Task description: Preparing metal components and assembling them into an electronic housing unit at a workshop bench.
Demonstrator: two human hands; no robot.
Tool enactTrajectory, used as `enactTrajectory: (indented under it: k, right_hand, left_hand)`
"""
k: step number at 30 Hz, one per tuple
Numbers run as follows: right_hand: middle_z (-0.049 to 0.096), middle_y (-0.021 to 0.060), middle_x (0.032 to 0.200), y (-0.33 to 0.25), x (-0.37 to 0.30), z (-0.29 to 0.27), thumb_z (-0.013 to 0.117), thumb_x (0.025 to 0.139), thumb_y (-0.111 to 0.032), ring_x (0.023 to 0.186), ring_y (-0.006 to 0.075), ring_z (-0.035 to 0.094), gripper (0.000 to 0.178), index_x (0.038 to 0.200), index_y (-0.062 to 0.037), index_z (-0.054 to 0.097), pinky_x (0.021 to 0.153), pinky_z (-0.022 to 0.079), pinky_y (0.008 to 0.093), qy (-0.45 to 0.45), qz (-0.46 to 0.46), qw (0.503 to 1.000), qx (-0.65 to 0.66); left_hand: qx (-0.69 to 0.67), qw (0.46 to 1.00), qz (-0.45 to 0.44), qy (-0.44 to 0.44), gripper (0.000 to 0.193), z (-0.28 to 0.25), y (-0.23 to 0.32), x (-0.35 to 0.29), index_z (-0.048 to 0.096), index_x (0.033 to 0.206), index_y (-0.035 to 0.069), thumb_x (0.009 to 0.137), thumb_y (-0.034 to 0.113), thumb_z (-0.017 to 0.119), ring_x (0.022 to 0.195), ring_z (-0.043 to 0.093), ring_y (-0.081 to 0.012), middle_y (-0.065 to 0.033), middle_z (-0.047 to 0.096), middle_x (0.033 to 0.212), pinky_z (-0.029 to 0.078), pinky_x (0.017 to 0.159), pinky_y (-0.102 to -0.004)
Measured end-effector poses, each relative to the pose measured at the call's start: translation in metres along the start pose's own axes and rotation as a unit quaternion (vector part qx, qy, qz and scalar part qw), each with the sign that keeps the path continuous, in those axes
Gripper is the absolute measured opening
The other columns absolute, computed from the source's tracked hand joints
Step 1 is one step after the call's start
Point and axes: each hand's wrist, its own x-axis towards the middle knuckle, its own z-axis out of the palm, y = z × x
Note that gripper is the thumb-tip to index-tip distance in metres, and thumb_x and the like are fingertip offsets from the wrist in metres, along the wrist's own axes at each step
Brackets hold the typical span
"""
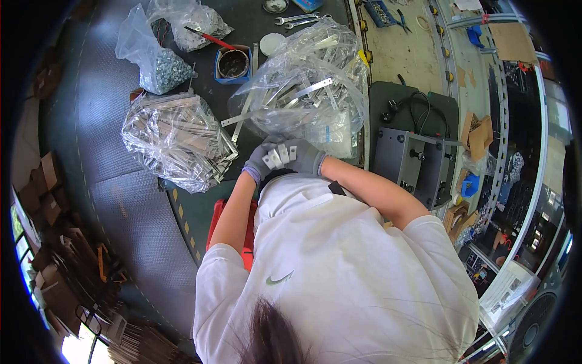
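Both my hands wear grey gloves and meet close in front of my body at the table's near edge. Between them is a row of several small flat silver metal pieces with holes (280, 156). My left hand (256, 160) is closed around the left end of the row, and my right hand (309, 159) grips its right end. Fingertips are partly hidden behind the pieces. Just beyond the hands lie loose metal strips (237, 124), next to an opened clear plastic bag of metal strips (303, 100).
At left sits another clear bag of metal parts (176, 142). Farther back are a bag of nuts (167, 70), a blue box with dark paste (233, 64) and wrenches (298, 22). Grey metal frames (412, 161) stand at right beside the conveyor (400, 54).
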Motion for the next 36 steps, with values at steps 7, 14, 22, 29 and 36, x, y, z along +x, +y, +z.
enactTrajectory:
  k: [7, 14, 22, 29, 36]
  right_hand:
    - [0.073, 0.0040, 0.106, -0.052, -0.005, -0.073, 0.069, 0.090, -0.009, 0.099, 0.0128, 0.066, 0.032, 0.122, -0.0075, 0.067, 0.087, 0.054, 0.0300, 0.191, 0.038, 0.904, 0.381]
    - [0.068, 0.0036, 0.101, -0.094, -0.050, -0.154, 0.059, 0.096, -0.039, 0.090, 0.0100, 0.059, 0.050, 0.125, 0.0001, 0.063, 0.080, 0.046, 0.0271, 0.183, 0.107, 0.861, 0.461]
    - [0.062, -0.0025, 0.085, -0.118, -0.089, -0.182, 0.065, 0.093, -0.028, 0.076, 0.0045, 0.053, 0.036, 0.116, -0.0006, 0.067, 0.068, 0.042, 0.0215, 0.171, 0.147, 0.856, 0.464]
    - [0.062, -0.0017, 0.085, -0.123, -0.118, -0.183, 0.065, 0.093, -0.022, 0.068, 0.0050, 0.054, 0.036, 0.121, 0.0004, 0.066, 0.060, 0.039, 0.0168, 0.191, 0.182, 0.754, 0.602]
    - [0.063, 0.0019, 0.092, -0.129, -0.122, -0.198, 0.065, 0.094, -0.027, 0.071, 0.0103, 0.063, 0.036, 0.118, -0.0005, 0.065, 0.065, 0.052, 0.0229, 0.207, 0.295, 0.814, 0.455]
  left_hand:
    - [0.281, 0.954, 0.073, -0.080, 0.024, 0.083, 0.090, -0.030, 0.064, 0.111, -0.002, 0.088, 0.002, 0.071, 0.083, 0.065, -0.0135, -0.0066, 0.070, 0.094, 0.053, 0.078, -0.0281]
    - [0.258, 0.958, 0.051, -0.112, 0.021, 0.138, 0.135, -0.056, 0.064, 0.111, -0.004, 0.095, 0.009, 0.065, 0.083, 0.066, -0.0141, -0.0080, 0.071, 0.093, 0.054, 0.077, -0.0289]
    - [0.328, 0.934, 0.089, -0.106, 0.024, 0.160, 0.125, -0.061, 0.071, 0.101, -0.003, 0.088, 0.016, 0.076, 0.072, 0.065, -0.0121, -0.0062, 0.071, 0.078, 0.053, 0.067, -0.0281]
    - [0.371, 0.921, 0.067, -0.099, 0.034, 0.173, 0.140, -0.069, 0.070, 0.101, -0.005, 0.084, 0.022, 0.081, 0.068, 0.064, -0.0106, -0.0060, 0.070, 0.076, 0.052, 0.063, -0.0261]
    - [0.378, 0.918, 0.108, -0.056, 0.035, 0.188, 0.131, -0.066, 0.068, 0.101, -0.007, 0.086, 0.023, 0.079, 0.069, 0.064, -0.0119, -0.0071, 0.070, 0.078, 0.053, 0.065, -0.0268]
